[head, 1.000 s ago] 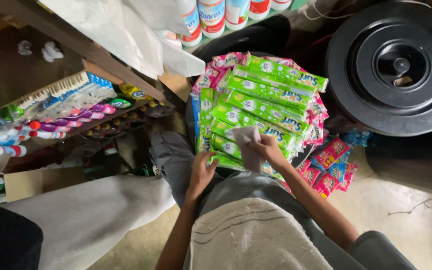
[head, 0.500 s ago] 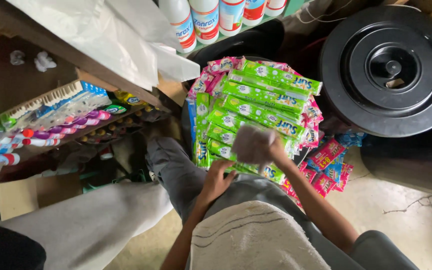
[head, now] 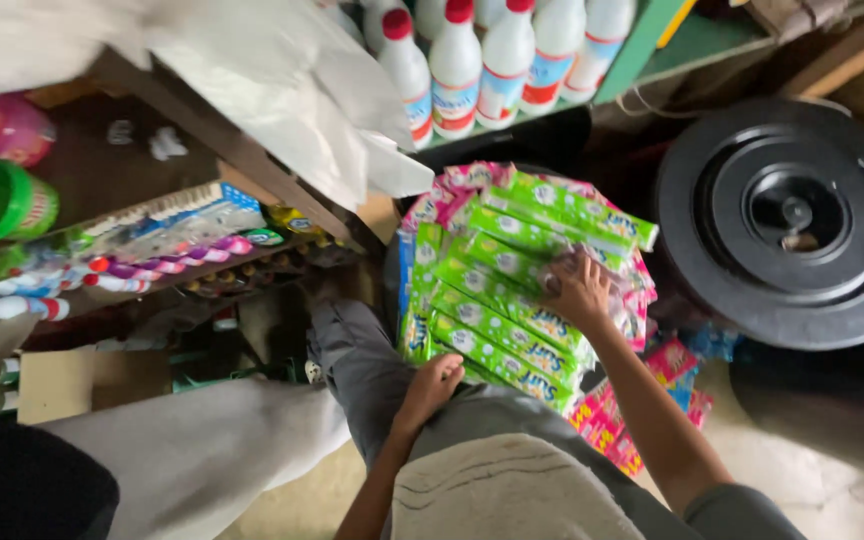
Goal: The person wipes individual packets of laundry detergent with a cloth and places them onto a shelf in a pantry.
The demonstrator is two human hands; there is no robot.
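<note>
The right hand (head: pixel 580 290) lies palm-down, fingers spread, on the stack of long green plastic sachet packs (head: pixel 497 300), which sits upright in the middle of the scene, leaning against the person's grey-trousered knee (head: pixel 372 370). Something pale seems to lie under its fingers, too blurred to tell. The flat press looks meant to keep the slippery packs from sliding off one another. The left hand (head: pixel 434 382) rests at the near lower edge of the same stack, fingers curled loosely against the knee and the bottom pack, apparently propping the pile from below; whether it pinches anything cannot be told.

Under and right of the green packs, pink and red sachet strips (head: pixel 642 420) fan out towards the floor. Far right stands a large round black plastic lid (head: pixel 792 220). On the far green shelf (head: pixel 672 50) a row of white bottles with red caps (head: pixel 482 50) stands upright. To the left, a dark wooden shelf (head: pixel 202 130) carries a green plastic jar (head: pixel 2 200) and a row of packaged toothbrushes (head: pixel 142 240), laid side by side on the slope so each one shows.
</note>
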